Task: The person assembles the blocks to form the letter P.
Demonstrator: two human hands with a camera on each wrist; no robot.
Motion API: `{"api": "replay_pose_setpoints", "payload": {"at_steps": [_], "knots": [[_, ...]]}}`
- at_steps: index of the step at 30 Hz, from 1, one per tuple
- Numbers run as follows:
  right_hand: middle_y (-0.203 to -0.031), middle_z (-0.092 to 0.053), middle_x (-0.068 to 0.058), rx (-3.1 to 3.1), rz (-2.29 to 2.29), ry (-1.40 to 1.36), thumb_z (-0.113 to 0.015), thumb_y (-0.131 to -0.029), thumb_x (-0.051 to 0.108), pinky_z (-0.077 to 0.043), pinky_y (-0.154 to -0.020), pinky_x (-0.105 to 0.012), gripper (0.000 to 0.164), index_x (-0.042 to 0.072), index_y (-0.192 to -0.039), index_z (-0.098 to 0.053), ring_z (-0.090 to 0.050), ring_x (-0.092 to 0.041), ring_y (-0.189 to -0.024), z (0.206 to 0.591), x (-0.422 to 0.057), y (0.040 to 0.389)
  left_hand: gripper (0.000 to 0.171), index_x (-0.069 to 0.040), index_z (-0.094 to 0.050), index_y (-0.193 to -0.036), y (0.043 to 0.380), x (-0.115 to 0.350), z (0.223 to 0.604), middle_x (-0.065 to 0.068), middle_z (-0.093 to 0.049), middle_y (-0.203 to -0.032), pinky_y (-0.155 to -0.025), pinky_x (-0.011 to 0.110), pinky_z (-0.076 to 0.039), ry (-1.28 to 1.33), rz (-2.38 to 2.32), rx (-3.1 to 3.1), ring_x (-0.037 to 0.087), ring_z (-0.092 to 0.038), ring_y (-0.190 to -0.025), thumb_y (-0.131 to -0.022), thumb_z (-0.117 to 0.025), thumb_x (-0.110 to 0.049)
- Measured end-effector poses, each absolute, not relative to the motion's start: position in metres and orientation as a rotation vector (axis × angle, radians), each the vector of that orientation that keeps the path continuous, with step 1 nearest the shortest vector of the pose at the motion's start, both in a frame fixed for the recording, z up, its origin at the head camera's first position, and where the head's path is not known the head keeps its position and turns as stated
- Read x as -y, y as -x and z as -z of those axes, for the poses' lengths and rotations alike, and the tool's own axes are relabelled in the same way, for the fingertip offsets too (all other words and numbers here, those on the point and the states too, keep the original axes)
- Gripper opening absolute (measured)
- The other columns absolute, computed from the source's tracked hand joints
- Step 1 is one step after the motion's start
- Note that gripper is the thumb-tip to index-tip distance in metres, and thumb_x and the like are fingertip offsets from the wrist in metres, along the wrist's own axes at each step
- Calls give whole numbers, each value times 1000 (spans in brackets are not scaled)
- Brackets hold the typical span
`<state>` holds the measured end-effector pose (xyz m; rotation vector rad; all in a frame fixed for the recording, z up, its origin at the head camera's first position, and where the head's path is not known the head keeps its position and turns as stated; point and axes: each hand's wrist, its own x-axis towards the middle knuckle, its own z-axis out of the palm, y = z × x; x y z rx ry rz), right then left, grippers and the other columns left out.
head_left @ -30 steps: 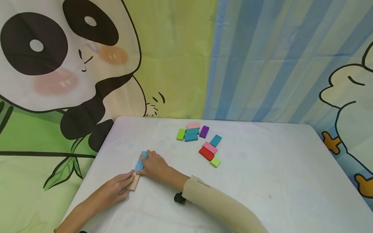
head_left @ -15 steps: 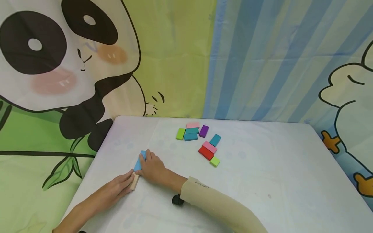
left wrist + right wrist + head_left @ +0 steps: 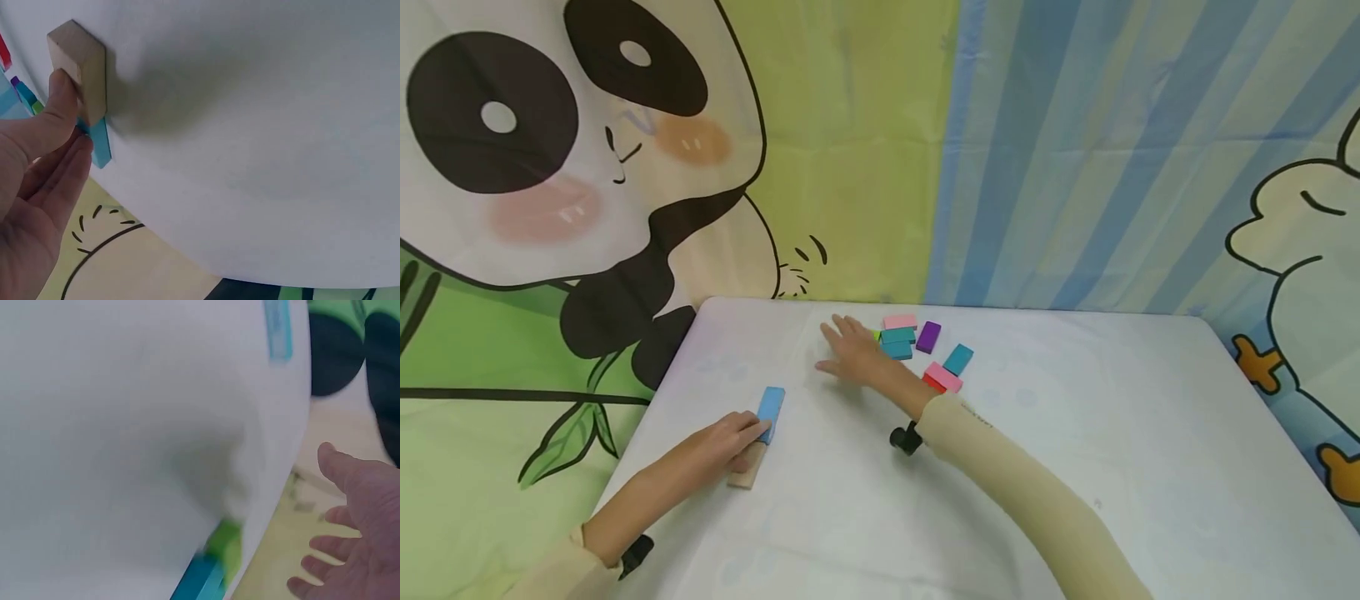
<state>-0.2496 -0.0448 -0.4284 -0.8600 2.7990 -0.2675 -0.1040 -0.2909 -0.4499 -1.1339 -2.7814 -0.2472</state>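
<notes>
A pale wooden block [image 3: 747, 472] and a light blue block [image 3: 771, 403] lie end to end in a line on the left part of the table. My left hand [image 3: 724, 442] reaches across where they meet. In the left wrist view its thumb [image 3: 60, 94] touches the wooden block [image 3: 94, 81], and its fairly straight fingers overlap the blue block [image 3: 101, 150]. My right hand [image 3: 857, 354] is spread above the far part of the table, holding nothing. It is nearest a lime green block [image 3: 876, 335], which it partly hides.
Beside my right hand are a pink block [image 3: 900, 322], two teal blocks [image 3: 897, 350] and a purple block [image 3: 928, 337]. Closer in lie another teal block [image 3: 958, 359], a pink block [image 3: 943, 377] and a partly covered red block [image 3: 932, 384]. A panda-print cloth [image 3: 850, 167] hangs behind the table.
My right hand has left the light blue block and moved away to the upper right with fingers spread. My left hand has shifted forward from the wooden block across to the blue one.
</notes>
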Motion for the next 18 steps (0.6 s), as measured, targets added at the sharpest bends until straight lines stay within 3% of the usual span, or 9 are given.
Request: {"api": "replay_pose_setpoints", "payload": {"at_steps": [4, 7, 10, 15, 18], "knots": [[-154, -37, -14, -2813, 322, 798, -61, -94, 40, -29, -118, -46, 66, 9, -148, -38, -32, -32, -144, 431, 9, 280, 38, -1, -61, -113, 110, 291, 448, 14, -58, -120, -75, 28, -54, 1179, 298, 2856, 22, -58, -102, -78, -73, 3], [-137, -57, -11, -2810, 337, 861, -66, -91, 39, -37, -111, -42, 55, 6, -134, -55, -49, -27, -128, 444, -9, 291, 34, -7, -56, -112, 115, 293, 444, 20, -48, -142, -86, 39, -54, 1110, 380, 3064, 35, -54, -123, -83, -74, -7], [-123, -66, -8, -2815, 342, 950, -68, -89, 39, -40, -106, -39, 48, 6, -123, -64, -57, -25, -116, 456, -19, 295, 37, -11, -54, -114, 119, 294, 442, 19, -40, -151, -93, 44, -50, 1017, 474, 3227, 38, -49, -130, -83, -74, -16], [-124, -65, -7, -2877, 219, 964, -68, -88, 45, -40, -107, -44, 48, 14, -124, -63, -53, -28, -123, 460, -22, 294, 63, -4, -46, -137, 122, 295, 442, 14, -57, -137, -92, 42, -51, 990, 529, 3241, 33, -56, -123, -83, -75, -20], [-124, -65, -8, -2905, 175, 990, -68, -88, 45, -42, -104, -43, 48, 15, -125, -63, -52, -28, -123, 457, -17, 294, 68, -1, -43, -140, 122, 295, 442, 10, -63, -126, -88, 38, -53, 998, 514, 3210, 27, -61, -115, -83, -75, -18]]}}
